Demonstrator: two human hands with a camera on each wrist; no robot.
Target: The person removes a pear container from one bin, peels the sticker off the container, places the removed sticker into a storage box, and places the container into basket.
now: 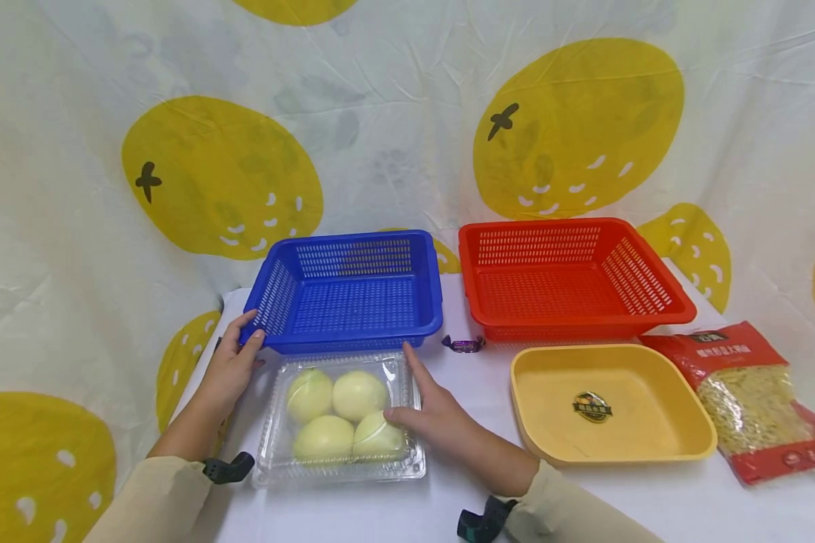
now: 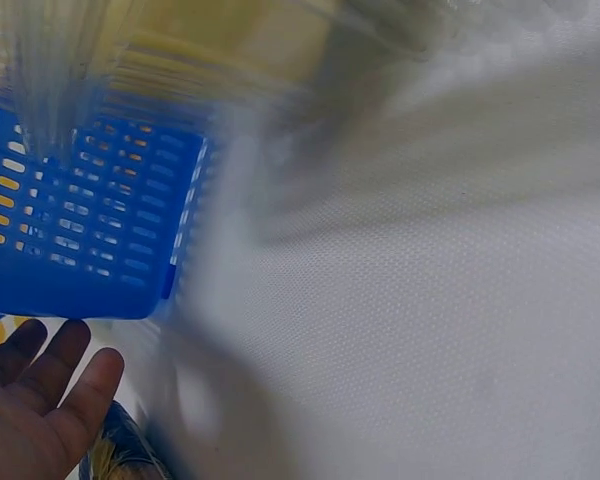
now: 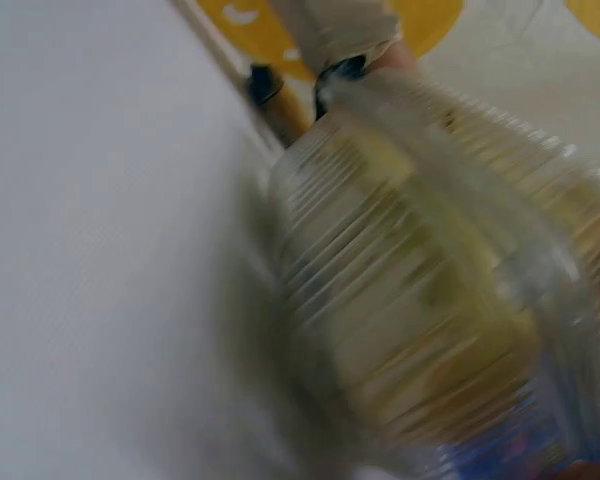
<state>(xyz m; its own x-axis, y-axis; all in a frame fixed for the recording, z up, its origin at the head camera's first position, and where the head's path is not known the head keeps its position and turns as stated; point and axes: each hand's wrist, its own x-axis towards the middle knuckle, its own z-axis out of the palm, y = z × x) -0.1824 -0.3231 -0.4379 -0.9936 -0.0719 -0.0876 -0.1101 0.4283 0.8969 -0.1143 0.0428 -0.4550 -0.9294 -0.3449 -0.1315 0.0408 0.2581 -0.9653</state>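
— What's that clear plastic box (image 1: 339, 473) holding?
— Four round, pale yellow-green fruits (image 1: 360, 396), two by two, under a shiny lid with ridged edges.
— And the arms?
— Both reach up from the bottom of the frame in beige sleeves (image 1: 152, 498). The left grip (image 1: 233, 358) is at the blue basket's (image 1: 346, 345) near left corner, fingers apart and fairly straight. The right grip (image 1: 441, 409) has thumb and forefinger spread wide, the forefinger pointing up towards the basket's near edge.
— Where's the box, then?
— Lower centre-left, on the white bench (image 1: 482, 388), between the two grips and nearer the right one, whose thumb overlaps its lid; the right wrist view is too blurred to confirm contact.
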